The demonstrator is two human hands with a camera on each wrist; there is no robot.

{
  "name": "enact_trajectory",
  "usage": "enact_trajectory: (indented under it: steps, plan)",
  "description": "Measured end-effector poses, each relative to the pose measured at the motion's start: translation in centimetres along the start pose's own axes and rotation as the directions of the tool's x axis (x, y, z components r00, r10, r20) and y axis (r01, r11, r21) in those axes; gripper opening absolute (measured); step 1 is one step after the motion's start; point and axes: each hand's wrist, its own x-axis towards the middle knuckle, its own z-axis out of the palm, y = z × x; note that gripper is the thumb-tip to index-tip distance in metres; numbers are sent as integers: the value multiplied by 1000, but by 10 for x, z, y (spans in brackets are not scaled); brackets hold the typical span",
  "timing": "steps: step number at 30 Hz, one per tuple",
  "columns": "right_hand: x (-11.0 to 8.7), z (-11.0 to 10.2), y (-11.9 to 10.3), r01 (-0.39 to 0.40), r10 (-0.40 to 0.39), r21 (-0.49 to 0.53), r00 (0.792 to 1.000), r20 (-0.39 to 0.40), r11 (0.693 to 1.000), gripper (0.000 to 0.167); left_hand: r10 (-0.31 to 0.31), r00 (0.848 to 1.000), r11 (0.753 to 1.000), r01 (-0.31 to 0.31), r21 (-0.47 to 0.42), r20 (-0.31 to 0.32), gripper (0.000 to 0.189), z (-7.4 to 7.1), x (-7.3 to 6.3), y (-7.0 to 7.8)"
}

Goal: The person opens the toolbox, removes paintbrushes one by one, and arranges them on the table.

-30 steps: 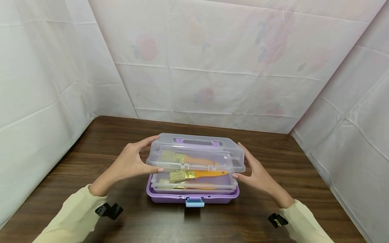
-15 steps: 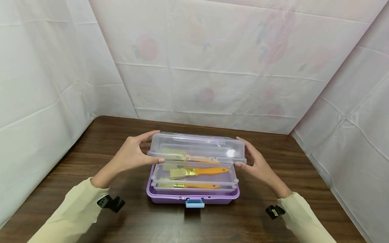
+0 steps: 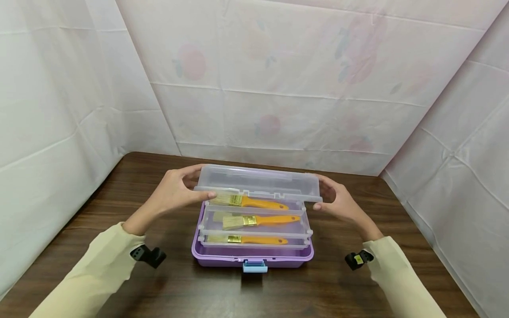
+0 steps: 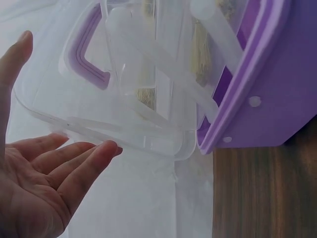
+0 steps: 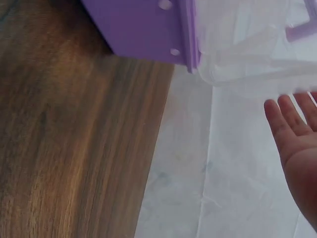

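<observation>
A purple toolbox (image 3: 254, 260) with a light-blue front latch (image 3: 255, 266) stands on the table. Its translucent lid (image 3: 258, 181) is tilted up and back, and the trays are fanned out in steps. Orange-handled paintbrushes (image 3: 274, 220) lie in them, one on each visible step. My left hand (image 3: 171, 192) touches the lid's left end, thumb near the front rim. Extended fingers (image 4: 81, 171) meet the lid's side in the left wrist view. At the other end my right hand (image 3: 339, 202) touches the lid, its fingers (image 5: 280, 121) straight and partly cut off in the right wrist view.
The dark wooden table (image 3: 254, 296) reaches back to a white sheet (image 3: 270, 88) with faded pink prints. More white sheeting stands at the left (image 3: 51, 110) and right (image 3: 465, 163). Black wrist-worn devices (image 3: 148, 255) sit below both hands.
The lid has swung further up and back, with both hands rising along with it. The trays have spread apart, uncovering more of the paintbrushes.
</observation>
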Motion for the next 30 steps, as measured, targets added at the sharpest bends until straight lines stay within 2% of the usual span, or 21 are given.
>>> enact_trajectory:
  steps: [6, 11, 16, 24, 30]
  plan:
    - [4, -3, 3, -41, 42, 38, 999, -21, 998, 65, -33, 999, 999, 34, 29, -17, 71, -2, 8, 0]
    - [9, -2, 5, -57, 61, 50, 995, -82, 997, 68, -75, 997, 995, 77, 66, -33, 76, -1, 14, 2]
    - [15, 1, 6, -78, 80, 23, 985, -155, 997, 61, -79, 995, 992, 84, 93, -56, 73, -1, 20, 4]
    - [24, 5, 5, -152, 126, -86, 959, -255, 985, 59, -113, 993, 994, 113, -5, -41, 71, -2, 29, 1]
    - [31, 7, 5, -239, 187, -132, 929, -321, 962, 58, -81, 995, 996, 80, -29, -57, 65, -3, 36, -1]
